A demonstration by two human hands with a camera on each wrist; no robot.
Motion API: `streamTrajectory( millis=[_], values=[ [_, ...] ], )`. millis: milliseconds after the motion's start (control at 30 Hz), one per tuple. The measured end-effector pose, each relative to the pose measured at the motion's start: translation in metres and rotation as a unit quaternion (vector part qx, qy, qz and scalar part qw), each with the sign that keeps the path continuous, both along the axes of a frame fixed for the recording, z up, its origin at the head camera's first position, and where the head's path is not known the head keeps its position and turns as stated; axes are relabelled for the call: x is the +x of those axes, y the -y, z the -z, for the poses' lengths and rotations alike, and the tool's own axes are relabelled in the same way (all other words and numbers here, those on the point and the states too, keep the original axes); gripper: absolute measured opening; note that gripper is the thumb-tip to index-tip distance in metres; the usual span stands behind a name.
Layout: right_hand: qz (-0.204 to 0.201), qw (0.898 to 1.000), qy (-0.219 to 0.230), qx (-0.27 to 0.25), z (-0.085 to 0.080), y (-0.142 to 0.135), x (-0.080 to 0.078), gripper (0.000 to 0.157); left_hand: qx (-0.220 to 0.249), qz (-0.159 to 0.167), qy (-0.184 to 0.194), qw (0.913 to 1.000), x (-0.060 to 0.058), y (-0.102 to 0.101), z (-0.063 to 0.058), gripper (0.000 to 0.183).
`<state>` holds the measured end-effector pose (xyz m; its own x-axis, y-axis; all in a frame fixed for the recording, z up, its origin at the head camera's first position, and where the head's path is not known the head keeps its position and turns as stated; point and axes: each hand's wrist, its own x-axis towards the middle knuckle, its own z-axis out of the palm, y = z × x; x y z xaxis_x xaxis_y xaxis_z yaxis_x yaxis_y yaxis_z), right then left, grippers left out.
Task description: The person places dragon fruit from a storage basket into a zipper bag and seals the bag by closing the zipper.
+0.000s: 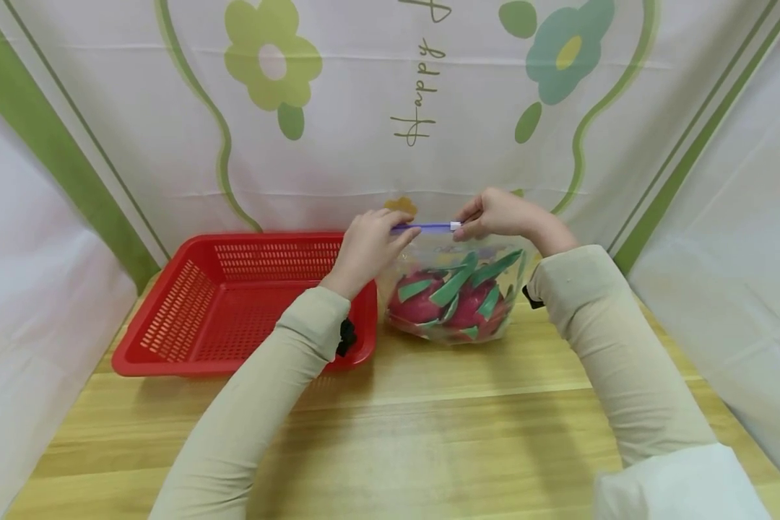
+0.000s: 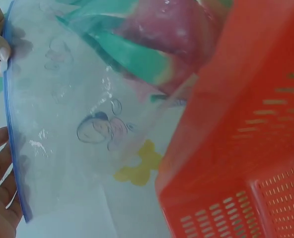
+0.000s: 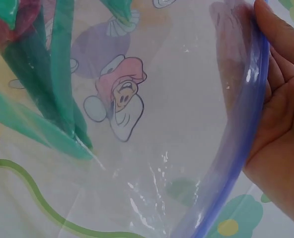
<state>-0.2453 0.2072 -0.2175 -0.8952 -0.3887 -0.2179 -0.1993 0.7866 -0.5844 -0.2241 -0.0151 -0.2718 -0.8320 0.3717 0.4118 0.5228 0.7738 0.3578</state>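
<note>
A clear zip bag (image 1: 429,253) with a blue-purple zip edge and printed cartoon figures stands on the table, right of the red basket. Inside it are dragon fruits (image 1: 422,307), pinkish-red with green scales. My left hand (image 1: 370,245) holds the left end of the zip edge between thumb and fingers. At the other end my right hand (image 1: 503,213) pinches the edge by the white slider (image 1: 455,226). In the right wrist view the right thumb (image 3: 281,29) lies on the blue zip (image 3: 254,99), other fingers behind it.
The red plastic basket (image 1: 169,366) with slotted walls sits on the wooden table (image 1: 429,448) at left, under my left forearm. A white cloth (image 1: 357,144) printed with flowers and lettering hangs behind. White side walls (image 1: 741,217) close in the table.
</note>
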Motion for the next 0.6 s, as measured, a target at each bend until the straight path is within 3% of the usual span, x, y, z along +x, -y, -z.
streamTrajectory(
  millis=[233, 433, 600],
  values=[
    [-0.001, 1.000, -0.005, -0.004, 0.001, 0.001, 0.001, 0.033, -0.001, 0.007, 0.025, 0.9997, 0.003, -0.011, -0.001, 0.039],
    [-0.011, 1.000, -0.006, -0.002, 0.002, 0.002, 0.002, 0.031, 0.036, 0.007, 0.059, 0.9976, 0.003, -0.016, 0.002, 0.033],
    [-0.005, 1.000, -0.004, 0.004, 0.003, 0.002, 0.001, 0.027, 0.038, 0.000, 0.067, 0.9970, 0.002, -0.017, 0.003, 0.030]
  ],
)
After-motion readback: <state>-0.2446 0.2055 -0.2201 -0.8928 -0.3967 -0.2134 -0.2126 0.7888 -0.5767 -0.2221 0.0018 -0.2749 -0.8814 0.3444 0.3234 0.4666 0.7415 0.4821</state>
